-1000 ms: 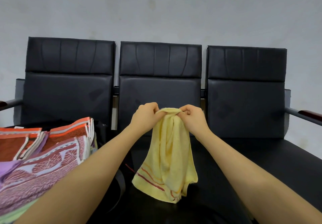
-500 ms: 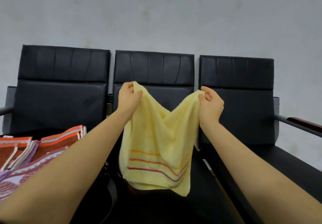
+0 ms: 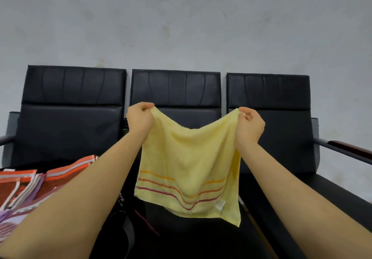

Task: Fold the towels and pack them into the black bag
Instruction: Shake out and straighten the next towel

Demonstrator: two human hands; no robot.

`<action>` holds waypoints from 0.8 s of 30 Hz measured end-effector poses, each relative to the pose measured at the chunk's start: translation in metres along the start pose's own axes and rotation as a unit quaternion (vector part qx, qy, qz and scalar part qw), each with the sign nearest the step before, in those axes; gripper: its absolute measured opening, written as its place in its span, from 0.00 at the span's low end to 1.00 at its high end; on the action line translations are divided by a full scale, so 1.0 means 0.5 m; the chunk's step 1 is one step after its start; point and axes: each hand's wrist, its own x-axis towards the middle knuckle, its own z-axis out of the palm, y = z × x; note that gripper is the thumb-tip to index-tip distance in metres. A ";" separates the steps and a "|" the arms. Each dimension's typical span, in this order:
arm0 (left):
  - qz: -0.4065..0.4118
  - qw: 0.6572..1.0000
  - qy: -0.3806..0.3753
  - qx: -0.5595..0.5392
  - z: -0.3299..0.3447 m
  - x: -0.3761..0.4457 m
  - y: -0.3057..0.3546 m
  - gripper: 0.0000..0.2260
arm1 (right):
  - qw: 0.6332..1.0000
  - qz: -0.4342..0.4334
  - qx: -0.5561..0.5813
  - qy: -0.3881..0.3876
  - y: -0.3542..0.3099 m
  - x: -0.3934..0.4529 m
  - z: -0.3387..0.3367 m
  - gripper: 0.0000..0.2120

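A small yellow towel [image 3: 189, 170] with orange and red stripes near its lower edge hangs spread out in front of the middle seat. My left hand [image 3: 140, 120] pinches its upper left corner and my right hand [image 3: 248, 126] pinches its upper right corner, with the top edge sagging between them. A white label shows near the lower right corner. Below the towel, a dark strap and a red cord [image 3: 147, 222] lie on the seat; whether they belong to the black bag I cannot tell.
A stack of orange, red and purple patterned towels [image 3: 26, 188] lies on the left seat. Behind stands a row of three black padded chairs [image 3: 267, 105] against a grey wall, with a metal and wood armrest [image 3: 346, 148] at the right.
My hands were together gripping the bunched towel; they have risen and moved apart, and the towel now hangs open between them. The view has tilted upward.
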 end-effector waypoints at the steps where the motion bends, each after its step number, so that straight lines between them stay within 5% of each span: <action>1: -0.005 1.000 -0.006 -0.005 0.002 0.000 -0.006 0.18 | 1.000 0.006 0.003 0.000 0.003 0.002 -0.003 0.14; 8: -0.027 0.999 0.005 0.043 -0.009 -0.006 -0.025 0.24 | 0.999 0.032 0.028 -0.010 -0.002 0.015 -0.014 0.20; 11: 0.011 0.996 0.037 0.076 -0.011 -0.009 -0.021 0.18 | 0.999 0.027 0.018 -0.010 -0.003 0.014 -0.011 0.18; 18: -0.029 0.998 0.049 0.036 -0.025 0.008 -0.005 0.23 | 1.000 0.028 -0.002 -0.001 -0.010 0.017 -0.011 0.19; 24: -0.009 0.997 0.071 0.013 -0.039 0.014 0.009 0.14 | 0.999 0.022 0.016 0.017 -0.012 0.031 -0.007 0.16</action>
